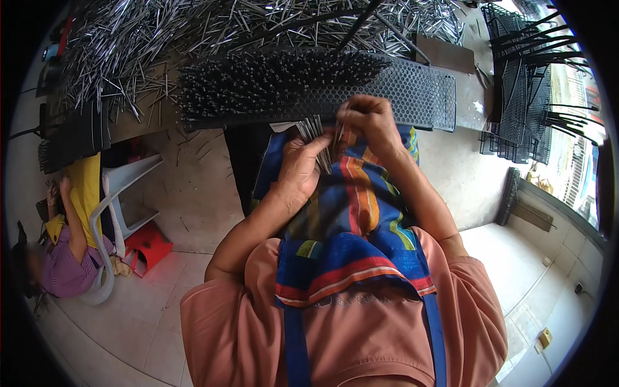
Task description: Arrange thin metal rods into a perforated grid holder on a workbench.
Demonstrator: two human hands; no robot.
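Note:
My left hand is wrapped round a bundle of thin metal rods, which lean over my lap. Beside it, my right hand is closed in a pinch; a single thin metal rod, partly blurred, shows under its fingertips. Just beyond both hands lies a long black perforated rack. Dark rods stand upright and close together in its left and middle holes, while the holes at its right end show bare. A striped apron covers my lap beneath the hands.
A large heap of loose metal rods covers the table behind the rack. Black mesh racks with rods stand at the right. At the left, another person sits by a grey plastic chair and a red bag.

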